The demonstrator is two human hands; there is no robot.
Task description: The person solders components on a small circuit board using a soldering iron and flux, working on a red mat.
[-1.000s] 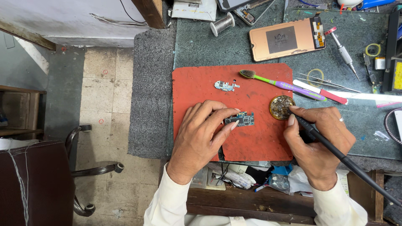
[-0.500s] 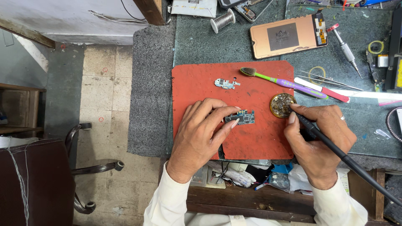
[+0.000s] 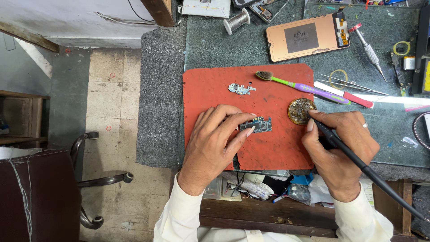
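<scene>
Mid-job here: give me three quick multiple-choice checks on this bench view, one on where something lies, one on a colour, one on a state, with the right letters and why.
1. Where does the small dark circuit board lie?
A. on the orange-red work mat
B. on the tiled floor
C. on the grey stone bench top beside the mat

2. What colour is the handle of the toothbrush on the mat?
A. black
B. green and purple
C. white

3. What is the right hand doing?
A. resting empty
B. gripping the black corded soldering iron, tip at the round brass-coloured tin
C. holding the solder spool

Answers: 1 A, the left hand pins the board down on the mat; 2 B, a green neck runs into a purple grip; 3 B, fingers wrap the iron, whose tip meets the tin's rim.
</scene>
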